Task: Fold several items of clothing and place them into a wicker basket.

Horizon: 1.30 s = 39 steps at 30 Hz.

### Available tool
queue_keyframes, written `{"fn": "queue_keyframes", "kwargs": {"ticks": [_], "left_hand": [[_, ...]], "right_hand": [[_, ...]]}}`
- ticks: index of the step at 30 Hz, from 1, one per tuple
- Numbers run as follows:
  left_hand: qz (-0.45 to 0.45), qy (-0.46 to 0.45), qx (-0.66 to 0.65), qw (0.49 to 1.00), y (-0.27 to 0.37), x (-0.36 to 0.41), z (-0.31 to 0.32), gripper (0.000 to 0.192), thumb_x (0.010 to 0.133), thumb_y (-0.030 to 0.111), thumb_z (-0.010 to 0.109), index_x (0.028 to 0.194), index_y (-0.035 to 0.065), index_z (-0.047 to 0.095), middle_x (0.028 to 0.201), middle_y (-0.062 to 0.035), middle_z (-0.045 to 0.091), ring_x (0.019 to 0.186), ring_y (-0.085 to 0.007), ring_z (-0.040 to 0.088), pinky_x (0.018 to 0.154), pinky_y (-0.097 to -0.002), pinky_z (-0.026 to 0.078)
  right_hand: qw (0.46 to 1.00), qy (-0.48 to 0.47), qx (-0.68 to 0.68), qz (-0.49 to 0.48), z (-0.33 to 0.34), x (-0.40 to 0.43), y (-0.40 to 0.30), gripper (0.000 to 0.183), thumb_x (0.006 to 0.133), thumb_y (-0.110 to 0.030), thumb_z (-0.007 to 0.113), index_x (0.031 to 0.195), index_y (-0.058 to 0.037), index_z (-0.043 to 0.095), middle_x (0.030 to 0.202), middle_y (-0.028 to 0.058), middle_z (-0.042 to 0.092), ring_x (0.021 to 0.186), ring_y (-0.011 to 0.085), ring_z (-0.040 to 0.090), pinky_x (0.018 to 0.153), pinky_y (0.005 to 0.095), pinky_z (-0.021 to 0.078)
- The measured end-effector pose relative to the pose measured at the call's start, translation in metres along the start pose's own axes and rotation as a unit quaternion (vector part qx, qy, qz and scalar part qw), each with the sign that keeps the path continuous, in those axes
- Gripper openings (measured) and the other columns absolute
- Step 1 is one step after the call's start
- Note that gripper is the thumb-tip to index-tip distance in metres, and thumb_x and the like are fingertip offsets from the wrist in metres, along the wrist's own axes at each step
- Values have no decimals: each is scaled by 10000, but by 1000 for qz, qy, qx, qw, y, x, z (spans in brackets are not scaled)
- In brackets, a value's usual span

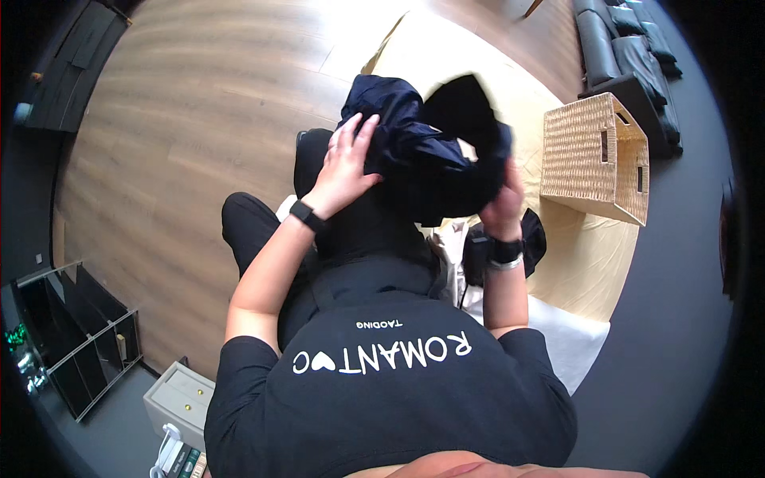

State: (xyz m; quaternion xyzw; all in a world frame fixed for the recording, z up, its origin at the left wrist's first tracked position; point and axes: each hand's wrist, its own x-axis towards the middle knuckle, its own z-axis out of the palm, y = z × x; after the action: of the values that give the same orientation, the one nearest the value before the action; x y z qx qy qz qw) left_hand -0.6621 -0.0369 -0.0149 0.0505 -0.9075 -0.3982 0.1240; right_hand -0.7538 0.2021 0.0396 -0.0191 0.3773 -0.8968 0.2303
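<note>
A dark navy garment point(412, 131) lies bunched over my lap, with a black part point(463, 110) of it raised and slightly blurred. My left hand point(348, 161) rests on its left side, fingers and thumb spread over the cloth. At its right edge my right hand point(505, 200) grips the fabric, with the fingertips partly hidden. Beneath my right wrist are a black cloth item point(534, 242) and a crumpled off-white cloth point(451, 248), both partly covered by the arm. Which kind of garment I hold cannot be told.
I sit on a bed or low couch with a pale yellow cover point(588, 263). A woven basket point(577, 152) with handle slots lies tipped on it to the right. Beyond stands a dark leather sofa point(600, 51). A drawer cabinet point(179, 388) and a metal-framed rack point(89, 340) are at left.
</note>
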Motion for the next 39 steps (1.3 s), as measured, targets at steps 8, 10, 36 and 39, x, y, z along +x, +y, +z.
{"fn": "queue_keyframes", "kwargs": {"ticks": [8,10,36,39], "left_hand": [[-30,149,-96,984,-29,86,24,268,784,-12,470,962,48,662,895,-156,666,856,-329,638,763,-393,503],[-9,248,-197,948,-7,103,-7,301,784,-61,438,989,21,643,861,-148,655,803,-280,637,729,-349,501],[-221,132,-526,811,-40,-91,-43,228,953,89,407,1016,46,622,956,-59,668,909,-173,632,840,-313,501],[-261,193,-583,745,-59,-107,-57,287,1002,203,378,1037,45,615,994,-50,646,938,-154,622,850,-325,513]], "right_hand": [[952,-55,39,-299,29,-19,-116,551,982,-475,410,1360,-80,478,1400,106,479,1274,292,460,1125,441,304],[893,147,-50,-422,39,-32,-131,564,979,-489,405,1359,-78,477,1404,117,472,1280,309,450,1128,446,298],[880,-9,-470,-75,-17,-27,62,316,884,-130,637,1173,-27,563,1164,89,571,1047,183,537,902,300,430],[881,237,-407,32,-78,-32,62,382,913,-306,622,1171,-35,547,1123,89,584,1021,146,554,852,279,442]]}}
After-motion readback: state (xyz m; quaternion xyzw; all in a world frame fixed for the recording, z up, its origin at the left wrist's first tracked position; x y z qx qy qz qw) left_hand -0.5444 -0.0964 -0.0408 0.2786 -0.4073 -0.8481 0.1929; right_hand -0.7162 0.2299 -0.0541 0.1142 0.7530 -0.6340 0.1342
